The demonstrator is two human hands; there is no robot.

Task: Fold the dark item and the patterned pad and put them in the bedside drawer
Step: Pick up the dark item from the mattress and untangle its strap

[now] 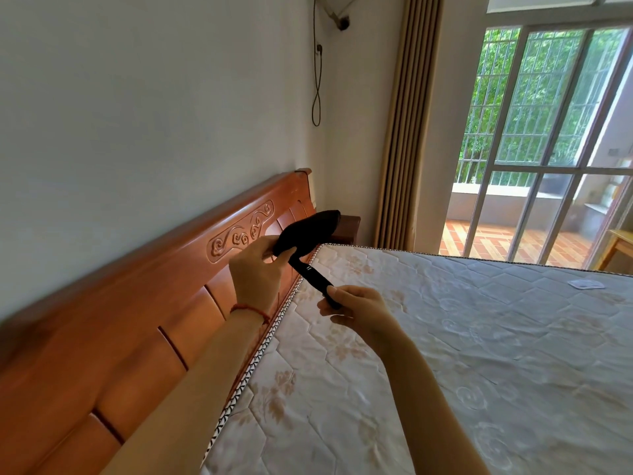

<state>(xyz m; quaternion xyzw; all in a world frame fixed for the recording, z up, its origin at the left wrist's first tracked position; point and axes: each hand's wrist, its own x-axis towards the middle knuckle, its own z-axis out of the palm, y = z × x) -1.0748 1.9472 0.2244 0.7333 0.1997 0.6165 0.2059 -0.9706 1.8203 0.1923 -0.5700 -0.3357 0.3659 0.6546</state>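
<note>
From the head camera, the dark item [306,231] is held up in the air just above the head corner of the mattress [445,337], in front of the wooden headboard [144,303]. It is matte black and soft-looking, with two parts: a rounded, bulging pad at the top and a narrow flat strap [315,281] that runs down from it, bearing a small pale mark partway along. Its long axis is a diagonal, the bulky end pointing up toward the headboard and the strap end pointing down toward the mattress surface (the whole thing hangs clear of the bed).

The left hand [255,269] is closed on the lower edge of the rounded part, thumb and fingers pinching it; a thin red cord bracelet [248,311] circles that wrist. The right hand [352,303] is closed on the strap's lower end, which disappears between its fingertips.

The mattress is quilted in pale cream fabric with a stitched hexagon grid and faded tan floral prints, edged with a black-and-white woven piping. A small white label [585,284] lies on it, well away from the hands. The headboard is glossy orange-brown wood with curved panels and a carved scroll relief. Beyond the mattress corner stand ribbed tan curtains [400,132] and a barred glass door
</note>
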